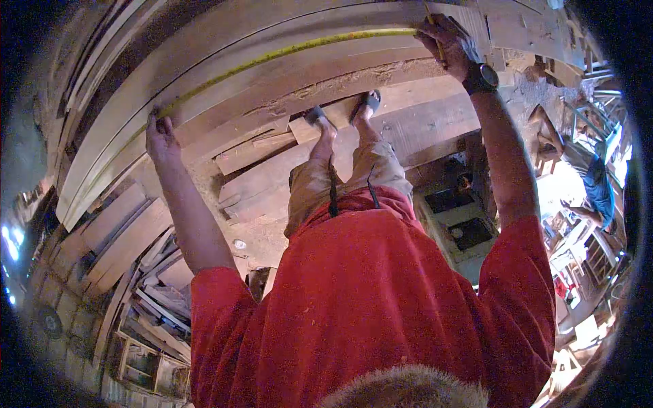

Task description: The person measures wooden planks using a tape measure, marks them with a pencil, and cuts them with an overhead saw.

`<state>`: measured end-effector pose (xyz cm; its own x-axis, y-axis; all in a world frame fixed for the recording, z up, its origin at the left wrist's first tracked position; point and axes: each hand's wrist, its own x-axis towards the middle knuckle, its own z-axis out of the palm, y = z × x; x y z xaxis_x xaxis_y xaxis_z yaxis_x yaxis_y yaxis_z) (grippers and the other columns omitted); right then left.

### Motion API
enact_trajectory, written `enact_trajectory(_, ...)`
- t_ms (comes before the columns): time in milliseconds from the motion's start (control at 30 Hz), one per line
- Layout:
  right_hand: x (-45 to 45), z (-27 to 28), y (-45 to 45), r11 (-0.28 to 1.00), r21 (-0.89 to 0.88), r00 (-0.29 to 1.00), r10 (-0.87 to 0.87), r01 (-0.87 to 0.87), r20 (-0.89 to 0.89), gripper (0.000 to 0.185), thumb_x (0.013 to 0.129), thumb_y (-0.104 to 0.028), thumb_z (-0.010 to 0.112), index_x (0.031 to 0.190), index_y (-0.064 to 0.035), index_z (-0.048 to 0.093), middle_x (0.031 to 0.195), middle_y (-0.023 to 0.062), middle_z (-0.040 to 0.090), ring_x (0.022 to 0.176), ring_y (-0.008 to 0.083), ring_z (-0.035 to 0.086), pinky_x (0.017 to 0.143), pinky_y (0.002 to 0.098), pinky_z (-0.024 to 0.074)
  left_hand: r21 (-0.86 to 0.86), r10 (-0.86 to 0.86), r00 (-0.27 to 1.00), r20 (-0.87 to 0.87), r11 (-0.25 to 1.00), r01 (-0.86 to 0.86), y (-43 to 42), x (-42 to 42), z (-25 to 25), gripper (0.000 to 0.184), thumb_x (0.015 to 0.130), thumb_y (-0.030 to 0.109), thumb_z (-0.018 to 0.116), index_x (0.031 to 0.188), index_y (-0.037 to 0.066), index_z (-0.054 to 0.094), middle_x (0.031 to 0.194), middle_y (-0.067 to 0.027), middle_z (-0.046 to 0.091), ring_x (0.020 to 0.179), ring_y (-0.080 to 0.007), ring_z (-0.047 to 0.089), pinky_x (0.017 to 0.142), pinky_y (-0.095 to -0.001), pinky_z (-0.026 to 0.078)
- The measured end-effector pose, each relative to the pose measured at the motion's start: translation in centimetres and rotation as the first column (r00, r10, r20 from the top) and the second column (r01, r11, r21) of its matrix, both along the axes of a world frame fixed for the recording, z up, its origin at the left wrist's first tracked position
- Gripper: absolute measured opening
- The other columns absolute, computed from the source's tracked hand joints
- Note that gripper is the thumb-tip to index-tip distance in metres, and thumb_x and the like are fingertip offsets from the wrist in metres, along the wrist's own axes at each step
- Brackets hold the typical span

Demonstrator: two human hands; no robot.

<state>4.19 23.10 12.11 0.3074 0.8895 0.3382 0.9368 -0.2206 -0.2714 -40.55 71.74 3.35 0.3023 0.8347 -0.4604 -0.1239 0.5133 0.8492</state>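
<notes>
At upper left, the left hand [164,138] pinches the tape [292,49], which stretches over a board [299,68] to the right hand [450,45] at upper right, fingers closed around a pencil [441,52]. Its markings are illegible. Mid-right, a grey block [460,215] has two hollows, too dark to see into.

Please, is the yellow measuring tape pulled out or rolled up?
Pulled out: the yellow measuring tape stretches along the boards between the left hand and right hand.
</notes>
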Motion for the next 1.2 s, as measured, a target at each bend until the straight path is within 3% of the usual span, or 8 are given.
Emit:
enact_trajectory(200, 0.3, -1.0, -0.4, 1.0, -0.007, 0.999, -0.016, 0.016, -0.051, 0.02, 0.08, -0.013, 0.073, 0.098, -0.0109, 0.065, 0.098, 0.0117, 0.062, 0.086, 0.0325, 0.061, 0.074, 0.0401, 0.0522, 0.026, 0.065, 0.998, 0.021, 0.998, -0.066, -0.6, 0.0, 0.1, 0.025, 0.093, 0.016, 0.059, 0.114, 0.003, 0.062, 0.112, -0.0062, 0.067, 0.097, -0.0145, 0.065, 0.074, -0.0214, 0.054)
enact_trajectory(300, 0.3, -0.5, -0.2, 1.0, 0.005, 0.999, -0.011, 0.011, -0.035, 0.021, 0.081, -0.015, 0.072, 0.101, -0.0111, 0.066, 0.097, 0.0114, 0.062, 0.086, 0.032, 0.061, 0.075, 0.0403, 0.0521, -0.056, 0.085, 0.994, 0.075, 0.995, -0.081, -1.0, 0.0, 0.8, 0.025, 0.093, 0.017, 0.06, 0.114, 0.005, 0.062, 0.112, -0.006, 0.067, 0.097, -0.0146, 0.064, 0.073, -0.0209, 0.055)
enact_trajectory(500, 0.1, 0.2, -0.1, 0.995, -0.087, 0.999, -0.037, 0.04, 0.033, 0.022, 0.081, -0.016, 0.071, 0.101, -0.0111, 0.065, 0.097, 0.0112, 0.063, 0.088, 0.0314, 0.061, 0.076, 0.0402, 0.0519, 0.014, 0.042, 0.995, 0.089, 0.999, -0.043, -1.2, 0.2, 0.6, 0.023, 0.093, 0.019, 0.059, 0.111, 0.004, 0.062, 0.106, -0.0066, 0.067, 0.091, -0.0138, 0.064, 0.068, -0.0188, 0.057)
enact_trajectory(600, 0.0, 0.1, 0.1, 0.998, -0.05, 0.998, -0.035, 0.033, -0.043, 0.021, 0.081, -0.016, 0.071, 0.101, -0.0109, 0.066, 0.1, 0.0113, 0.063, 0.09, 0.0312, 0.061, 0.077, 0.0399, 0.0516, 0.017, 0.127, 0.99, 0.061, 0.992, -0.128, -1.4, 0.2, 0.2, 0.023, 0.093, 0.019, 0.059, 0.11, 0.003, 0.062, 0.104, -0.0071, 0.067, 0.089, -0.015, 0.065, 0.068, -0.0191, 0.057)
enact_trajectory(833, 0.9, -2.5, -1.2, 0.997, -0.062, 0.99, -0.049, 0.041, -0.134, 0.02, 0.082, -0.015, 0.071, 0.101, -0.0105, 0.065, 0.099, 0.0109, 0.063, 0.088, 0.0307, 0.061, 0.076, 0.0398, 0.0519, 0.075, 0.057, 0.993, 0.106, 0.995, -0.065, -2.0, 1.3, 0.8, 0.019, 0.093, 0.017, 0.058, 0.104, 0.001, 0.062, 0.1, -0.0075, 0.067, 0.085, -0.0161, 0.064, 0.069, -0.0209, 0.057)
enact_trajectory(900, 1.0, -2.3, -1.1, 0.996, -0.072, 0.977, -0.063, 0.049, -0.203, 0.02, 0.082, -0.015, 0.071, 0.1, -0.0103, 0.065, 0.098, 0.0107, 0.062, 0.088, 0.0306, 0.061, 0.076, 0.0399, 0.0519, 0.035, 0.152, 0.988, -0.004, 0.988, -0.152, -1.7, 1.4, 0.6, 0.016, 0.093, 0.015, 0.057, 0.099, 0.001, 0.062, 0.095, -0.0077, 0.067, 0.083, -0.0166, 0.065, 0.07, -0.024, 0.058)
enact_trajectory(967, 1.1, -1.8, -1.0, 0.999, -0.026, 0.999, -0.029, 0.03, 0.027, 0.02, 0.081, -0.015, 0.072, 0.1, -0.012, 0.065, 0.098, 0.0103, 0.062, 0.086, 0.0303, 0.061, 0.075, 0.0401, 0.0518, 0.023, 0.145, 0.988, 0.056, 0.989, -0.146, -2.3, 1.3, 0.9, 0.015, 0.093, 0.015, 0.056, 0.098, 0.001, 0.062, 0.094, -0.008, 0.067, 0.083, -0.0173, 0.065, 0.071, -0.0256, 0.058)
enact_trajectory(1200, 1.0, -1.2, -0.8, 1.0, -0.029, 1.0, 0.001, -0.001, -0.017, 0.021, 0.08, -0.016, 0.072, 0.1, -0.0124, 0.065, 0.094, 0.0098, 0.062, 0.083, 0.0299, 0.061, 0.073, 0.04, 0.0515, -0.078, 0.132, 0.976, 0.17, 0.99, -0.12, -9.8, 5.5, 3.5, 0.023, 0.096, 0.018, 0.05, 0.106, 0.001, 0.062, 0.101, -0.0097, 0.068, 0.087, -0.0186, 0.066, 0.075, -0.0295, 0.058)
